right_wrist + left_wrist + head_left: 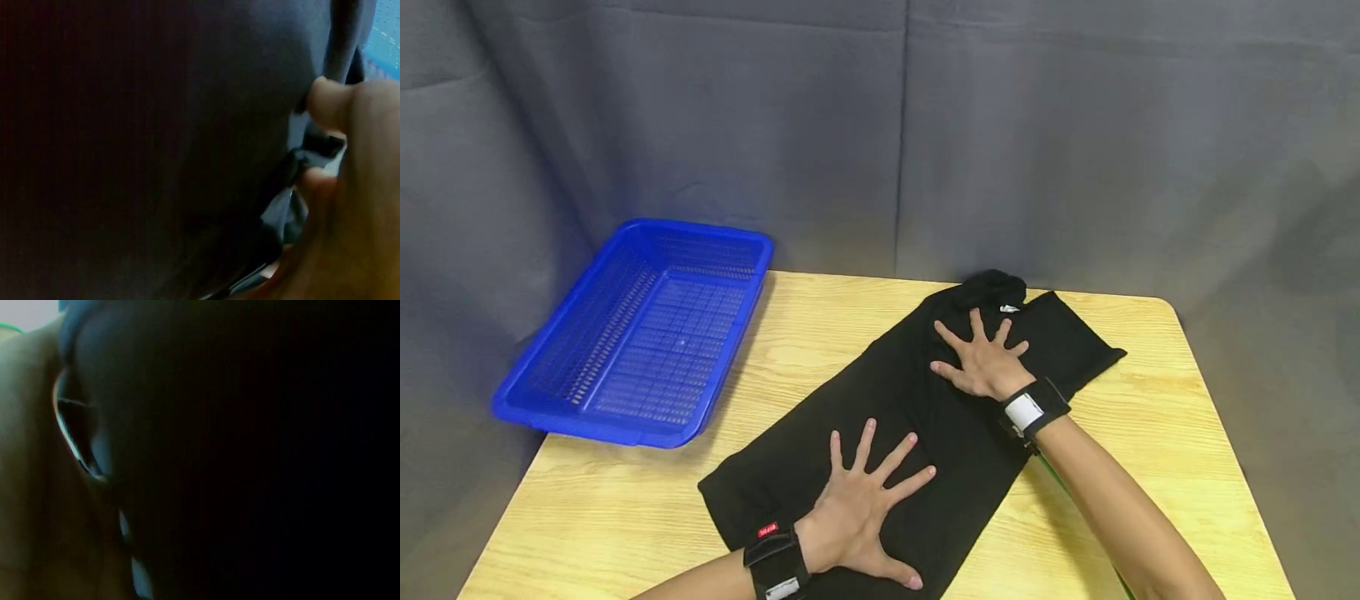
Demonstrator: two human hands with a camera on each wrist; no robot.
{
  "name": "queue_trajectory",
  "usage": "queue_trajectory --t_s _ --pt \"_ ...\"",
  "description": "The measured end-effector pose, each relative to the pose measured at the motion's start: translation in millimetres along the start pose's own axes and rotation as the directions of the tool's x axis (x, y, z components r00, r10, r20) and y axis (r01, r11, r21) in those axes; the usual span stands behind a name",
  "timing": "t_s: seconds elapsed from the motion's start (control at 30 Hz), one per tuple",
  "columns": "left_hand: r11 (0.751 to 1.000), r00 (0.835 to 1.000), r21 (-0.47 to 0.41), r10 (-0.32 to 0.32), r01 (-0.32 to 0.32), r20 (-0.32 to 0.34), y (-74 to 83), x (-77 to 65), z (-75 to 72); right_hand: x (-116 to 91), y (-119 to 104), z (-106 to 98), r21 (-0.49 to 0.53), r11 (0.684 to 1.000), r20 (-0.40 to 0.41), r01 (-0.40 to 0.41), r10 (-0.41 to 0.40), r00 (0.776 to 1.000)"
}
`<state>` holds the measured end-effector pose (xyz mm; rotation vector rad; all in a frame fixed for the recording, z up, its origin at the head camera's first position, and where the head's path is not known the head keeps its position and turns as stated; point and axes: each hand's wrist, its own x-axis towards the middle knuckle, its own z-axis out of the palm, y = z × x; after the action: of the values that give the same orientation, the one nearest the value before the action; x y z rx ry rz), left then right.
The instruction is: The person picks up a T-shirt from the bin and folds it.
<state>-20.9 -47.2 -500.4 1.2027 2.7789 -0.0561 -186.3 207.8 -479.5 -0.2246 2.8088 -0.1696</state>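
A black shirt [857, 387] lies slantwise across the wooden table, its collar end at the back edge with a small white label [1009, 309]. A sleeve [1067, 333] points right. My left hand [853, 504] rests on the lower part of the cloth, fingers straight and spread. Near the collar, my right hand [985, 362] presses on the shirt with its fingers spread too. Dark cloth fills most of the left wrist view, which is very dim. In the right wrist view, some fingers [331, 106] show beside the dark cloth [156, 150].
A blue plastic basket [726, 417] with mesh sides stands at the back left, jutting past the table's left edge. Grey curtain [1037, 150] hangs behind the table [1180, 433] and along its sides. Each wrist wears a black strap.
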Motion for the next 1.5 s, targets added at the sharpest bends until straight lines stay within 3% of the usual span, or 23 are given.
queue_trajectory --t_s 0.1,0.2,0.33,0.5,0.57,0.6,0.67,0.73,0.8,0.87,0.97,1.13,1.27,1.37,1.5 --pt "0.998 0.995 -0.019 -0.066 0.068 0.071 20.4 8.8 -4.7 4.9 -8.8 0.8 -0.007 0.998 0.016 0.062 -0.061 0.998" --pt "0.989 0.975 -0.009 -0.142 0.146 0.169 43.3 21.7 -9.0 9.0 -21.9 2.6 -0.009 0.990 0.031 0.138 -0.137 0.990" --pt "0.965 0.928 0.014 -0.256 0.262 0.271 69.3 41.9 -15.2 15.3 -42.5 4.7 -0.026 0.971 0.042 0.236 -0.235 0.971" --pt "0.910 0.854 0.012 -0.394 0.415 0.341 90.7 65.8 -22.4 21.7 -62.1 5.4 -0.060 0.947 0.057 0.316 -0.313 0.948" --pt "0.902 0.843 0.015 -0.410 0.432 0.347 91.6 67.8 -25.1 20.7 -64.4 6.2 -0.048 0.938 0.020 0.344 -0.344 0.939" --pt "0.908 0.851 0.007 -0.395 0.418 0.346 88.7 65.7 -26.5 18.5 -64.0 7.3 -0.038 0.935 -0.017 0.351 -0.352 0.936" --pt "0.946 0.896 0.004 -0.308 0.324 0.319 74.9 55.5 -27.7 11.3 -61.3 10.0 -0.025 0.942 -0.107 0.335 -0.336 0.936" --pt "0.986 0.952 -0.026 -0.151 0.164 0.265 50.9 40.7 -26.4 0.9 -57.5 12.3 -0.014 0.962 -0.196 0.273 -0.270 0.943" --pt "0.999 0.984 -0.044 0.025 -0.017 0.176 24.2 27.0 -21.1 -7.9 -53.7 14.1 -0.018 0.986 -0.233 0.163 -0.163 0.959" --pt "0.987 0.983 -0.038 0.157 -0.154 0.090 2.0 17.7 -13.3 -12.7 -50.0 14.7 -0.031 0.997 -0.214 0.064 -0.069 0.974" --pt "0.970 0.972 -0.064 0.235 -0.233 0.030 -13.1 10.9 -3.6 -11.7 -44.7 14.1 -0.063 0.998 -0.149 0.006 -0.015 0.989" --pt "0.976 0.981 -0.126 0.183 -0.175 0.056 -3.6 7.3 -0.9 0.2 -35.2 9.5 -0.082 0.995 -0.102 0.063 -0.071 0.992" --pt "0.993 0.985 -0.091 0.087 -0.074 0.151 10.6 7.5 -3.9 11.9 -27.4 4.4 -0.086 0.991 -0.089 0.105 -0.112 0.990" --pt "0.999 0.968 -0.039 -0.003 0.013 0.252 26.0 9.1 -5.7 19.5 -23.2 1.0 -0.076 0.990 -0.064 0.118 -0.123 0.990" --pt "0.988 0.941 0.033 -0.152 0.149 0.303 51.6 11.9 -5.4 27.2 -16.8 -4.7 -0.071 0.990 -0.044 0.121 -0.125 0.991"
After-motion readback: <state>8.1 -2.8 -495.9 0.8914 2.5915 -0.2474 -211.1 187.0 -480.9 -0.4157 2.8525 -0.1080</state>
